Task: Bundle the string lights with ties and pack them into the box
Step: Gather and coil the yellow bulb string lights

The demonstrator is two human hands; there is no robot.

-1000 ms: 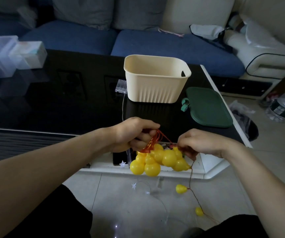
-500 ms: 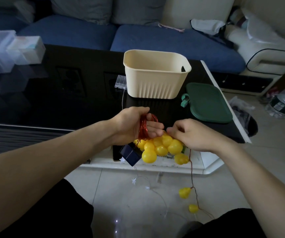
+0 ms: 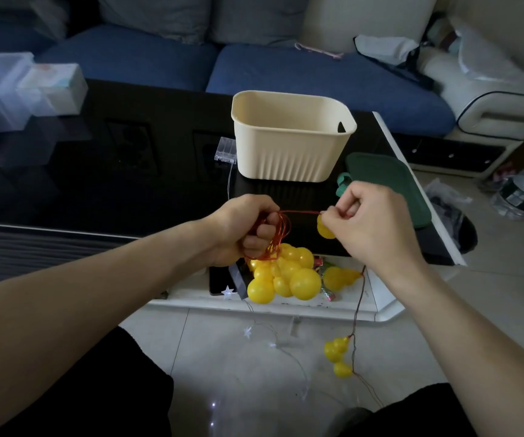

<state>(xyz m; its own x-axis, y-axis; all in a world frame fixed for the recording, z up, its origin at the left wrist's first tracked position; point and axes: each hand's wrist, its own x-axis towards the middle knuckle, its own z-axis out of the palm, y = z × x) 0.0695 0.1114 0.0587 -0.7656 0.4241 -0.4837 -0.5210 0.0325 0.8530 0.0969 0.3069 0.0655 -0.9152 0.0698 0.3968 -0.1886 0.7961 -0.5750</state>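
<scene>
The black bench (image 3: 128,171) fills the middle of the view, with a white edge along its near and right sides. Near its right edge stands the cream box (image 3: 289,146), open at the top, and I cannot see anything inside it. Just beside the box, at the right edge of the bench, lies a green lid (image 3: 390,187). At the far left corner stand clear plastic containers (image 3: 18,89). A small clear battery case (image 3: 226,149) lies just left of the box.

My left hand (image 3: 248,228) is over the near edge of the bench. Its fingers are curled around loops of red wire (image 3: 281,234), and a cluster of yellow bulbs (image 3: 286,275) hangs under it. My right hand (image 3: 377,225) is near it, a little to the right. Its fingers (image 3: 333,216) pinch the same wire, which runs tight between both hands, and one yellow bulb (image 3: 325,228) hangs at this pinch. From my right hand the wire goes down to the floor, with loose bulbs (image 3: 336,351) on it.
</scene>
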